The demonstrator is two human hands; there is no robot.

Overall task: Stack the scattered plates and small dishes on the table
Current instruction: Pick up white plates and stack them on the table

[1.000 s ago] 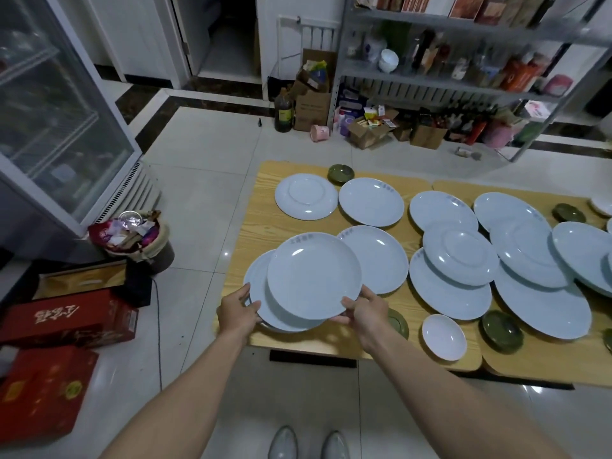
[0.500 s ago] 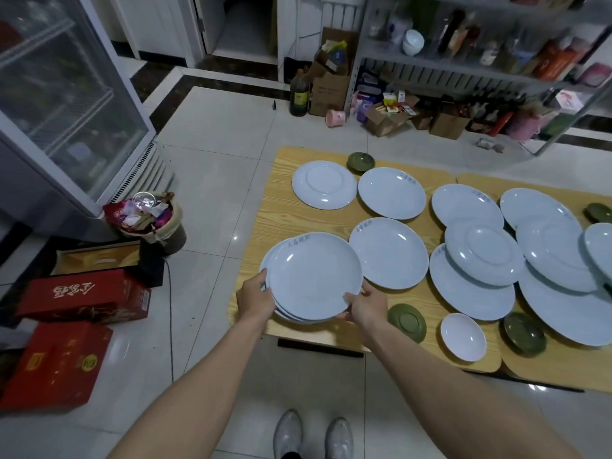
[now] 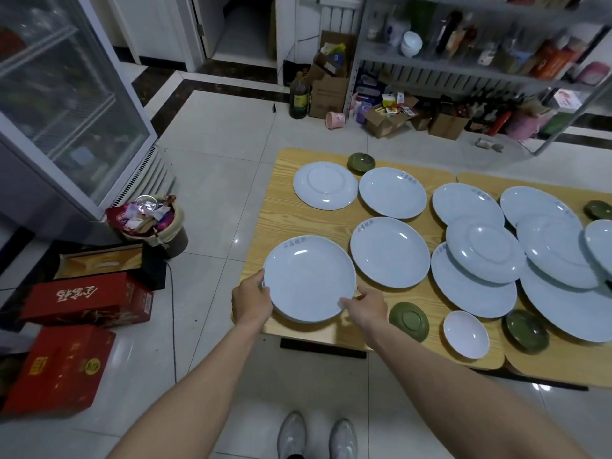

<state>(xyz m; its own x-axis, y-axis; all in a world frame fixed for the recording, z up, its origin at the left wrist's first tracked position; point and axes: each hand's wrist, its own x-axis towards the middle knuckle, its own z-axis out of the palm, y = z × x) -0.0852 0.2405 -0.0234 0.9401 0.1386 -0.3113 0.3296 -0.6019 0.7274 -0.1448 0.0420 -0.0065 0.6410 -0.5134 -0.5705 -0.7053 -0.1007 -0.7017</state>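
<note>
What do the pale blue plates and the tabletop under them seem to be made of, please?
Pale blue round plates: likely glazed ceramic, possibly melamine; smooth, glossy, with sharp light glints. Yellow wood-grain tabletop: looks like laminated or veneered board, satin finish, regular grain streaks.

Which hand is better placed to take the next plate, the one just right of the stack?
Likely right: the right hand lies at the right rim of the stack, nearest that plate; the left hand is on the far side, holding the left rim.
</note>
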